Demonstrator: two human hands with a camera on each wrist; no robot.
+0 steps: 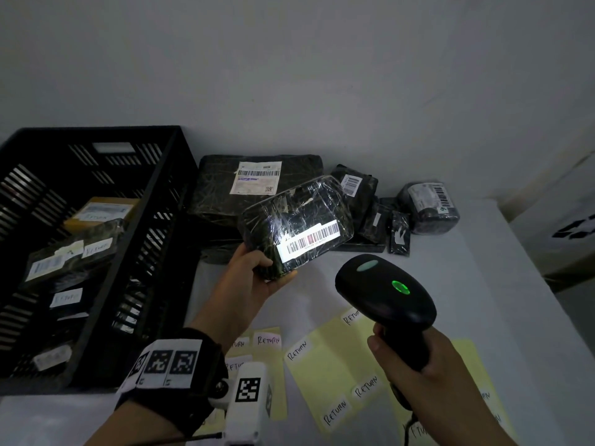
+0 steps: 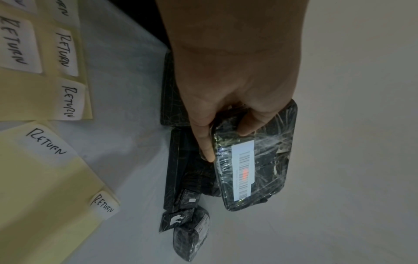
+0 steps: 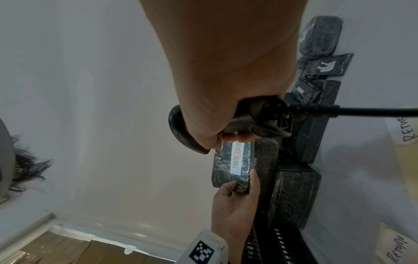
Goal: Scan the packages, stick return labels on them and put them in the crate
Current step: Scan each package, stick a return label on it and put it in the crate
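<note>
Left hand (image 1: 254,278): raised above the table (image 1: 467,284), thumb and fingers curled round one end of the wrapped black package (image 1: 296,220), barcode side up. Right hand (image 1: 418,362): fist wrapped round the scanner (image 1: 384,294) handle, head aimed at the barcode, red light on it. Crate (image 1: 167,194) at left holds labelled packages; small print unreadable, scanner cable cut off.

All three views dim and underexposed, grainy in the darks; wall reads flat grey. Brightest spot is the barcode label (image 1: 310,240) on the held package (image 1: 297,225): it's blown out by the scanner's (image 1: 384,296) beam, red aim patch mid-barcode, white glare streaks across the shrink wrap. Green LED on the scanner glows with a slight halo. Crate (image 1: 135,259) interior nearly black, contents barely legible. Wide-angle bending is strong at the frame edges, worst in both wrist views. Wrist skin up close is soft, out of focus. Soft diffuse shadows on the table (image 1: 483,284).
</note>
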